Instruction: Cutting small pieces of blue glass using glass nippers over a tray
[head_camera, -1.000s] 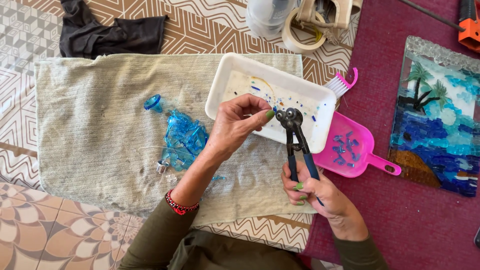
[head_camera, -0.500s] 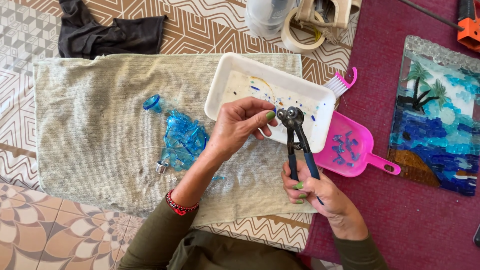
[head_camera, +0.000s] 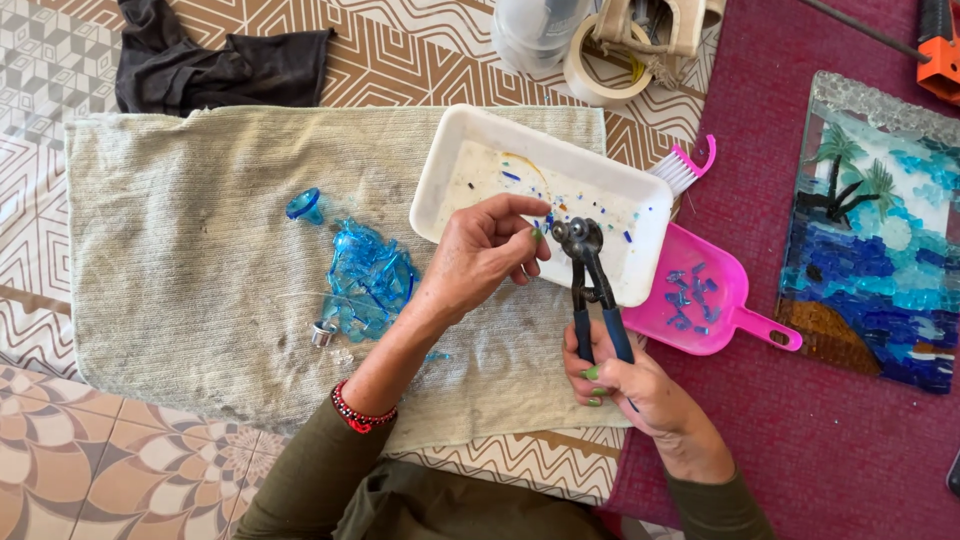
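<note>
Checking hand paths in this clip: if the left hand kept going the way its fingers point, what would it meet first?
Probably the head of the nippers, right beside the left hand's fingertips; the white tray lies under both, though depth is unclear.

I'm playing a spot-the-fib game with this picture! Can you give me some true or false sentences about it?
1. The right hand grips blue-handled metal nippers. True.
2. The left hand rests flat on the beige towel. False: it pinches something tiny at the nipper head, over the white rectangular tray.
3. The pink plastic dustpan holds blue chips. True.
4. The broken blue glass pieces lie in the tray. False: they lie on the towel.
</note>
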